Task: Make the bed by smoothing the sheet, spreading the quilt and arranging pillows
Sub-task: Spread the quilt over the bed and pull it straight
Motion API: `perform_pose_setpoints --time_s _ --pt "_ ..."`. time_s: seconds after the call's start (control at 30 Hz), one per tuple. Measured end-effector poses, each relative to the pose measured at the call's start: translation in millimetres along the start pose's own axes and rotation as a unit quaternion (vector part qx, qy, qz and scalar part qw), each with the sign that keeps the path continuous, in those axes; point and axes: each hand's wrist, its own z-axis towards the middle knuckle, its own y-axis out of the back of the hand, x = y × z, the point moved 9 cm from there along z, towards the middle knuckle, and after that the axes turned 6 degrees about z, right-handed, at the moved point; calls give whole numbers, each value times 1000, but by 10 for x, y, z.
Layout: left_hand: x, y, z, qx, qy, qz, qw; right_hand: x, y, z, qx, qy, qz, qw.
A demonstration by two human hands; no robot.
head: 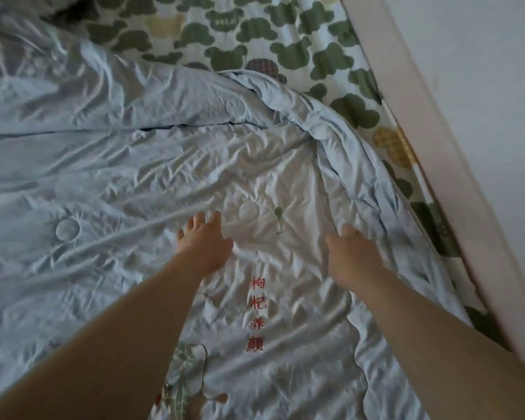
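Filling most of the view, a wrinkled pale blue quilt (119, 165) lies bunched short of the right side, leaving the bear-print sheet (255, 40) bare along the pale rail (431, 140). Spreading seems under way; next, the rolled edge needs drawing toward that strip. Left hand (205, 247) rests flat, fingers spread; right hand (353, 256) reaches forward, fingers loose, grasping nothing.

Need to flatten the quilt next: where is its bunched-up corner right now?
In the head view, the quilt's bunched corner lies upper right of centre, beyond the right hand, on the bear-print sheet near the rail.
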Motion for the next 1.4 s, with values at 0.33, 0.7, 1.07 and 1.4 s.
perform_pose_setpoints --time_s 0.33,0.7,1.07,1.4 --pt "306 975 1380 -80 -18 16 997 964 857 1372 -93 71 92 989" --pt "649 1869 2723 -174 21 150 973 1270 1685 2841 -144 54 124 980" --pt "604 1536 3717 -92 -65 207 972 1245 1356 3399 -101 131 100 981" --pt "-8 2690 3383 -360 -52 -61 930 672 2546 3051 -407 135 176 886"
